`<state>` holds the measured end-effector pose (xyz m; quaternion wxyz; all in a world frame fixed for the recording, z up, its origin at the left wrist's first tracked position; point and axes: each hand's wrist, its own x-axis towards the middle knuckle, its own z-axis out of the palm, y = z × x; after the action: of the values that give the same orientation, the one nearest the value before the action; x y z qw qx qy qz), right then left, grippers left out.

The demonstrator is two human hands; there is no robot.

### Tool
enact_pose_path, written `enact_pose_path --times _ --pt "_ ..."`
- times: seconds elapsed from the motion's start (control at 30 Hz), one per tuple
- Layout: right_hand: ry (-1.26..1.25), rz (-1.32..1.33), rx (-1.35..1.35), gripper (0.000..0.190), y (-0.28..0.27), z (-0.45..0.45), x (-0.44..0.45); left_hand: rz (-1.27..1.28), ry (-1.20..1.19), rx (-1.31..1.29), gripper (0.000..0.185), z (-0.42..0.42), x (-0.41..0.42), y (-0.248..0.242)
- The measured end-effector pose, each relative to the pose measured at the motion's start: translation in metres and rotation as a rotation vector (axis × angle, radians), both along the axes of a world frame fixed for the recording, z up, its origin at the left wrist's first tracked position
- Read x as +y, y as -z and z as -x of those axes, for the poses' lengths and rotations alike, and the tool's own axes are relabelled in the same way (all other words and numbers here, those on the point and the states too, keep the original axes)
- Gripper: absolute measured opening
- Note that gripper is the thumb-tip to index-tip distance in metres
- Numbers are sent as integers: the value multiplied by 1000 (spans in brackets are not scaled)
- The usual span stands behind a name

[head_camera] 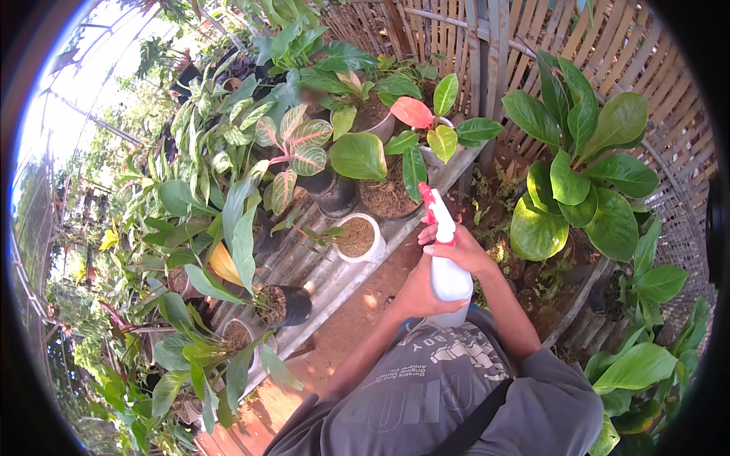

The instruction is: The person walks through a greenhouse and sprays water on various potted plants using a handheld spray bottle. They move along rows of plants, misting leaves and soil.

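A white plastic spray bottle (450,282) with a red-and-white trigger head (438,211) stands upright close in front of my shirt. My left hand (421,290) is wrapped around the bottle's body. Higher up, my right hand (466,251) grips the bottle at its neck, just under the trigger head. The red nozzle points up and away from me, towards a potted plant with one salmon-red leaf (412,112). A white pot (360,238) filled with brown growing medium sits to the left of my hands.
A corrugated shelf (336,290) on the left carries many potted plants, including a tilted black pot (291,305). Large-leaved plants (576,176) stand on the right before a bamboo fence (621,45). Reddish bare ground (365,310) runs alongside the shelf.
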<state>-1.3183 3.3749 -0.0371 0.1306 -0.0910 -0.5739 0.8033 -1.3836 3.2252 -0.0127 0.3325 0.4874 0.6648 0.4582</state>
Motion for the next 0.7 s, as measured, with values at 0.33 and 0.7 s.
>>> enact_pose_path --times 0.33,0.7 --pt "74 -1 -38 30 -6 -4 -3 -17 4 28 115 -1 2 -3" --pt "30 27 40 43 -4 -5 -5 85 -2 18 113 -2 -2 -3"
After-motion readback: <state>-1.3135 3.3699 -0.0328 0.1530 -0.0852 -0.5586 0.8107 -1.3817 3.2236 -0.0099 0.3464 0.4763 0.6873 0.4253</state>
